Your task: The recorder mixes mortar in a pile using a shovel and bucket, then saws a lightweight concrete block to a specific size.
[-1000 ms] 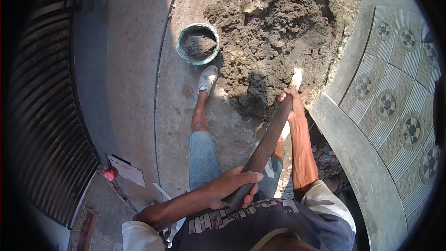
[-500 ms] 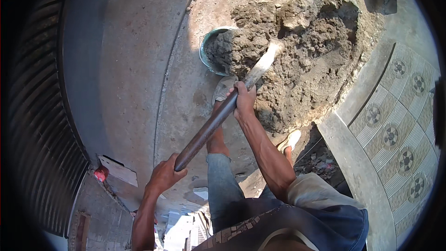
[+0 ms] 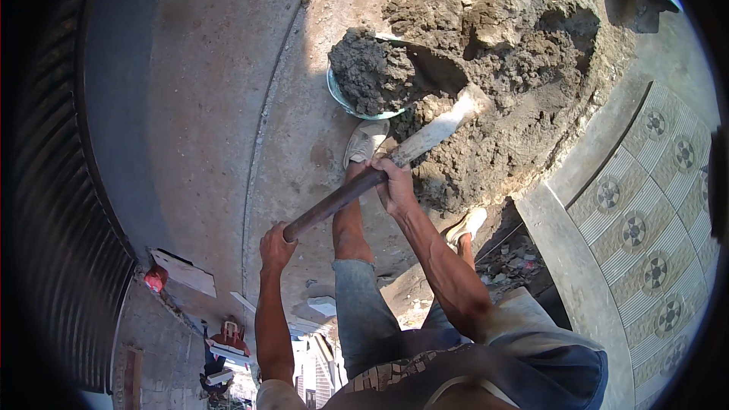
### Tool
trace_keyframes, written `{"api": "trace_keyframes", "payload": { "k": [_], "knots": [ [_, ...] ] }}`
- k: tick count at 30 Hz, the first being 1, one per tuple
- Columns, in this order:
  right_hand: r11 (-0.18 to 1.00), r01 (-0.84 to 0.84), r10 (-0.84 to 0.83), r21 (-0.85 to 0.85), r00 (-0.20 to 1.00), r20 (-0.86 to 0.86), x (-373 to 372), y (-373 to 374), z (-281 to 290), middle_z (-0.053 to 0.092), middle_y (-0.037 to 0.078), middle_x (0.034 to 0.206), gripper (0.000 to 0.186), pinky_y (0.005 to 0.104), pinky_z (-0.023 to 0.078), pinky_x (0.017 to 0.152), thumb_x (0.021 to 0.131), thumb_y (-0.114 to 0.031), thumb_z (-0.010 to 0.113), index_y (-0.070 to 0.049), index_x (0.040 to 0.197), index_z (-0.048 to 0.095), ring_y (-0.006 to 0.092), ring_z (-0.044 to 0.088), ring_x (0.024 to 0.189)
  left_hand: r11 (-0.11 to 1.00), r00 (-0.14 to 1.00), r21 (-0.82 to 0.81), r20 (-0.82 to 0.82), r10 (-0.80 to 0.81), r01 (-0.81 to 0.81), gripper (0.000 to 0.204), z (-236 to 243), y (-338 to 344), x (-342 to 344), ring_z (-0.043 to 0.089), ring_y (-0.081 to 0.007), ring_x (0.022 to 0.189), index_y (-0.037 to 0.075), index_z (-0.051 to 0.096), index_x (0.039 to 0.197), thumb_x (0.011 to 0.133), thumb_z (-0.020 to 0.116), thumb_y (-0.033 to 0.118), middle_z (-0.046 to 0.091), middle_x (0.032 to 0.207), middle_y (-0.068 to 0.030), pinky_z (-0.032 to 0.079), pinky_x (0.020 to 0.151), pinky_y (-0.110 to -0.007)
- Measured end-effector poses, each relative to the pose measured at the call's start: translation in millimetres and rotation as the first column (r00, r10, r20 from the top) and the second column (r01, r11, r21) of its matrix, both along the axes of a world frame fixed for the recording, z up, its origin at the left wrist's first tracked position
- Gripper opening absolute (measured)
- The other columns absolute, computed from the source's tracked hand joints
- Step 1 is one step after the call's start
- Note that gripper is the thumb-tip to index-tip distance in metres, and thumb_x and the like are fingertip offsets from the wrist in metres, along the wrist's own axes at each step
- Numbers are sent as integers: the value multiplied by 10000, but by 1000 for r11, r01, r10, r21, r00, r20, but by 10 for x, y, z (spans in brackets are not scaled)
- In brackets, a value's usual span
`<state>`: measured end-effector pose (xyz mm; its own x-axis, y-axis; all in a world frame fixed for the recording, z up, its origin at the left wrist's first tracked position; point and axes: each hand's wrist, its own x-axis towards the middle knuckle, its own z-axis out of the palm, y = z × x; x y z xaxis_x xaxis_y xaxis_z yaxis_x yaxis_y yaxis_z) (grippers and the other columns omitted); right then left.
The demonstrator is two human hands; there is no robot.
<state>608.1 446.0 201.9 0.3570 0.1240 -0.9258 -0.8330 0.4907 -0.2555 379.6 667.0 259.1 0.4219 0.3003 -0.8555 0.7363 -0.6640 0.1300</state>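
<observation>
Here, the head view looks straight down on a person standing on a grey concrete floor [image 3: 197, 106], gripping a long-handled shovel [image 3: 357, 186] in both bare hands. The left hand [image 3: 275, 247] holds the upper end of the dark handle, its fingers [image 3: 267, 237] wrapped tightly around the shaft. The right hand [image 3: 396, 186] grips the shaft further down, toward the blade, its fingers likewise curled firmly around the wood. The handle runs diagonally from the left hand up and to the right, and its pale lower part ends at the blade, which is buried in loose earth.

A large mound of brown soil [image 3: 516, 53] fills the ground beyond the shovel, with lumps and hollows in strong sunlight. Just left of the mound's near edge sits a round green basin [image 3: 342, 99], heaped with dark, clumpy soil that rises above its rim. A foot in a pale shoe [image 3: 366, 140] stands directly below the basin, touching its shadowed side. The other shoe [image 3: 467, 224] stands at the near foot of the mound, below the shovel blade.

Right of the mound runs a concrete kerb [image 3: 577, 273], and beyond it a patterned tile pavement [image 3: 645, 212] with round motifs.
</observation>
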Motion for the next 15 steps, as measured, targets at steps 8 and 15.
{"api": "trace_keyframes", "payload": {
  "k": [8,15],
  "knots": [
    [967,179,-177,-180,984,30,341,-2270,867,549,73,797,252,358,539,741,805,-51,622,-43,1014,482,189,570,739,928,991,-348,59,-119,132,357,1353,-1791,926,663,-369,837,52,594,1022,754,729,246,678,880,-179,507,762,-467],
    [708,-389,321,-590,921,-222,692,-3737,680,581,92,796,233,327,535,507,824,-120,625,-14,998,513,185,583,574,652,885,-715,101,454,-253,550,694,-2775,1831,593,-264,1004,77,437,1370,917,619,329,573,1154,-165,476,862,-396]
  ]
}}
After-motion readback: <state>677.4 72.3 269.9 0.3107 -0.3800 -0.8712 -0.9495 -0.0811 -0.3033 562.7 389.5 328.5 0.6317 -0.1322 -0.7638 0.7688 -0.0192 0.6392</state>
